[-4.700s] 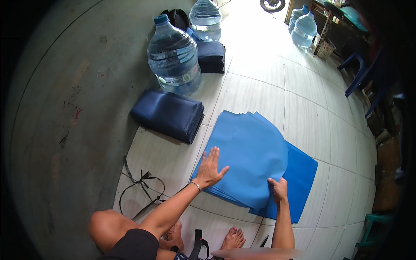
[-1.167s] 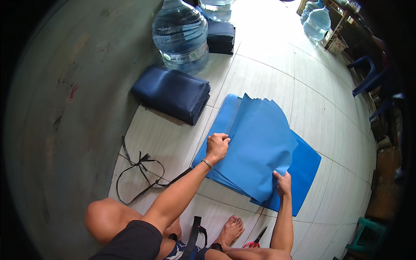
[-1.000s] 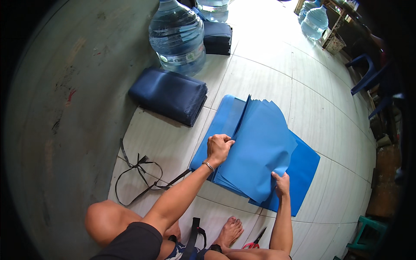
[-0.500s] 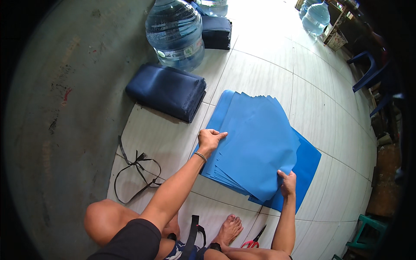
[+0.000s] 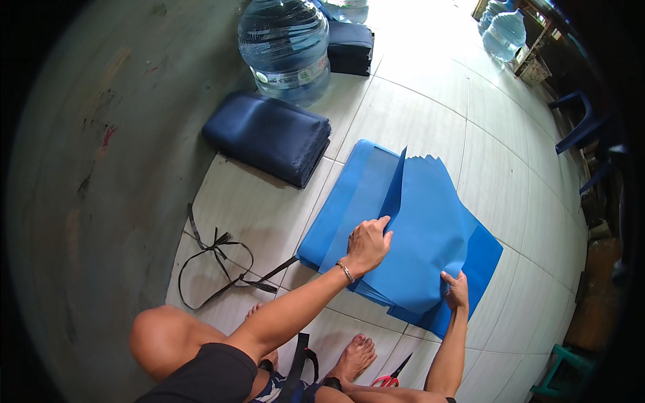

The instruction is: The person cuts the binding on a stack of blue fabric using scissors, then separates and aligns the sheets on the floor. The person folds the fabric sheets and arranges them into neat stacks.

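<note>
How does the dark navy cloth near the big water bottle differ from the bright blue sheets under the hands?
The navy cloth is dark, folded into a thick bundle, untouched. The blue sheets are bright, spread flat and thin; the left hand lifts one edge, and the right hand holds a corner. Both lie on the tiled floor.

Half a second ago the stack of bright blue fabric sheets lay flat under both hands. Now the left hand has pinched the top sheet's left edge and raised it, so the edge stands up in a fold and bares a paler sheet beneath. The right hand has slid slightly along the stack's near corner.
</note>
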`<action>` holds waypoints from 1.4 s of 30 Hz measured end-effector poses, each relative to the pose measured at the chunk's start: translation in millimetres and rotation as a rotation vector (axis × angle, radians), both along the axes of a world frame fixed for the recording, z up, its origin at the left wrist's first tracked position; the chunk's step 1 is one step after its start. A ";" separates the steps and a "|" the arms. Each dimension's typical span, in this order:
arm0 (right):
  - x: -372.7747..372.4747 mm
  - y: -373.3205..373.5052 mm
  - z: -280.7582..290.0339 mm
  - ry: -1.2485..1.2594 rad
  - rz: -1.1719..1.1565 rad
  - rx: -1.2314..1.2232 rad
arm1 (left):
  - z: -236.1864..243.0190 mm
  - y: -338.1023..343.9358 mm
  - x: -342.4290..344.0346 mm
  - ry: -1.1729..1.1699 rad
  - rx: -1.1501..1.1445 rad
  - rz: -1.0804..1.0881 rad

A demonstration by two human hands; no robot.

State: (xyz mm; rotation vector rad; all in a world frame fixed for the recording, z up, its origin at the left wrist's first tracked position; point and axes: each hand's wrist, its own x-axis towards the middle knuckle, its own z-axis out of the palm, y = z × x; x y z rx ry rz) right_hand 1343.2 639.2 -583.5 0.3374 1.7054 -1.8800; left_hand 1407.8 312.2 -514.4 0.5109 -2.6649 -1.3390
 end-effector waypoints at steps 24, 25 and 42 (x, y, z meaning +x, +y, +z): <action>-3.1 -10.5 12.2 0.081 0.193 0.044 | -47.3 -65.9 -2.6 -0.243 0.727 0.191; -4.8 -14.2 14.1 0.074 0.208 0.113 | -50.1 -69.2 -2.8 -0.275 0.925 0.212; -14.7 -86.0 42.9 0.343 0.391 0.571 | -23.7 -61.4 -5.2 -0.292 0.577 0.004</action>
